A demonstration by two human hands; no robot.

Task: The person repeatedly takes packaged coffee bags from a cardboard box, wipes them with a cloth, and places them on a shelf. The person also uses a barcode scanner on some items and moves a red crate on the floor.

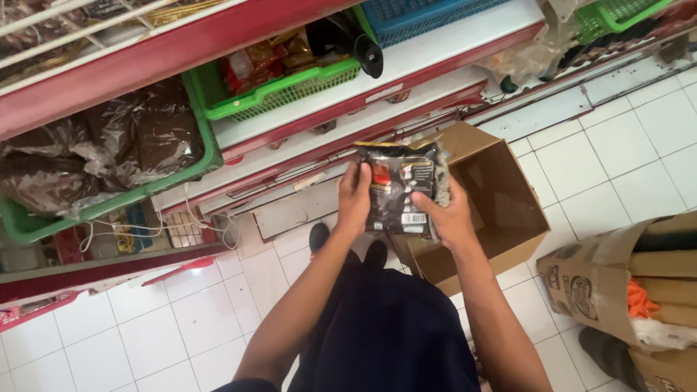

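A black glossy packet (399, 187) with red and white printing is held up in front of me with both hands. My left hand (353, 197) grips its left edge and my right hand (449, 212) grips its right lower side. The packet hangs above an open brown cardboard box (501, 210) that stands on the white tiled floor. Below the hands I see my dark trousers and black shoes.
A red and white shop shelf (348, 109) runs along the top, with green baskets (290, 91) of packets, a blue basket (421, 18) and dark plastic-wrapped goods (109, 145). A second cardboard box (632, 290) with orange items stands at the right.
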